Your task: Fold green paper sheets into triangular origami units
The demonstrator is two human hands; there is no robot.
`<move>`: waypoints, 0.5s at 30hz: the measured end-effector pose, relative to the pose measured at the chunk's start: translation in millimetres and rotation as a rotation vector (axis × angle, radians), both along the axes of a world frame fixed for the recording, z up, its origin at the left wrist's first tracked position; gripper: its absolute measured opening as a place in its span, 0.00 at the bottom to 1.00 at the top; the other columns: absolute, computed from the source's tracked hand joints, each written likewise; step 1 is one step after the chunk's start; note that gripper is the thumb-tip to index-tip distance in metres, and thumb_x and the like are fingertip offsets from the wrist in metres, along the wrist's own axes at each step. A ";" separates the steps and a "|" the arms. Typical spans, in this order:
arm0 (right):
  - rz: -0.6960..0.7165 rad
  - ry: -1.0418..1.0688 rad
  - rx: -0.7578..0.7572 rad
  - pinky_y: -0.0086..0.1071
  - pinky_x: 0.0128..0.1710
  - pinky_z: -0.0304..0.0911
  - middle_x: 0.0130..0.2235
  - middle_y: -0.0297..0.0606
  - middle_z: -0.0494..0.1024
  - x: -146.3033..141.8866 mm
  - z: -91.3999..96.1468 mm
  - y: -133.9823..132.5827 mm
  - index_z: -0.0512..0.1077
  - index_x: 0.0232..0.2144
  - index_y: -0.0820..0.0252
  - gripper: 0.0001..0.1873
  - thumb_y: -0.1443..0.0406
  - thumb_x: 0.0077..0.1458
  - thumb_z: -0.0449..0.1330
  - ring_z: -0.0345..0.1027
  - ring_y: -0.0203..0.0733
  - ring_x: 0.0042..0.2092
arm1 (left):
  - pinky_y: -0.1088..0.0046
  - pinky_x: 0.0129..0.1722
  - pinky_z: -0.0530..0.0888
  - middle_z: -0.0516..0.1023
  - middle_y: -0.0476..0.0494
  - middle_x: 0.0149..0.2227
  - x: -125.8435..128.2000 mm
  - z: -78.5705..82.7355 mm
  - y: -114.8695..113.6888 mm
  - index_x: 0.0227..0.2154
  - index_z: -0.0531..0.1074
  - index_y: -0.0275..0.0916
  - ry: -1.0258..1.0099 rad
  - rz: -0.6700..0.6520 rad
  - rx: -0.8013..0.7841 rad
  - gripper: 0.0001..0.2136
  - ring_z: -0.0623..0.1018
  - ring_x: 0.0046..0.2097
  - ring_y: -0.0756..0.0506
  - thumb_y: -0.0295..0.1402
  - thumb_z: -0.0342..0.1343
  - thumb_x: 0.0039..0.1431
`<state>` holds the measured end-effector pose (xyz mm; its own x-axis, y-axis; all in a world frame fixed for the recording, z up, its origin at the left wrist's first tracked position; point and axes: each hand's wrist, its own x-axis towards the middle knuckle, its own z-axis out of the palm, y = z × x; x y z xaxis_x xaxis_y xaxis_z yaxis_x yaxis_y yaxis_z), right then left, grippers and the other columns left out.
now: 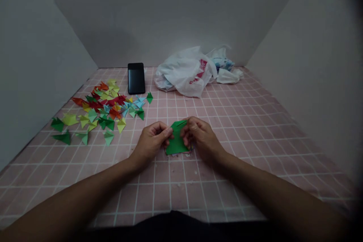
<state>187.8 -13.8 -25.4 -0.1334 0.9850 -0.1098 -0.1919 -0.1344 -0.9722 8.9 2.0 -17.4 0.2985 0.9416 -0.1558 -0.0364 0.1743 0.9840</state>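
Green origami paper (176, 144) sits pinched between left hand (151, 141) and right hand (200, 138), held close together above the pink tiled bench (227, 140). Left of the paper lies a heap of folded colored triangles (104, 107); beyond it, a black smartphone (136, 78) and white plastic bag (184, 72).

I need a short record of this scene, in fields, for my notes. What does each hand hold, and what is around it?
Left hand: pinches the green folded paper at its left side
Right hand: pinches the same paper at its right side
Nearby: small folded paper triangles in red, yellow, blue and green, left of the hands
Farther away: black smartphone, white plastic bag
Surface: pink tiled surface with white grid lines
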 end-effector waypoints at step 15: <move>0.170 0.079 -0.012 0.26 0.24 0.59 0.26 0.31 0.75 -4.4 6.2 -8.0 0.70 0.28 0.59 0.13 0.57 0.57 0.65 0.64 0.30 0.23 | 0.77 0.26 0.68 0.73 0.52 0.21 0.8 -0.5 -3.0 0.26 0.70 0.36 -0.144 0.012 -0.088 0.19 0.70 0.24 0.53 0.47 0.69 0.52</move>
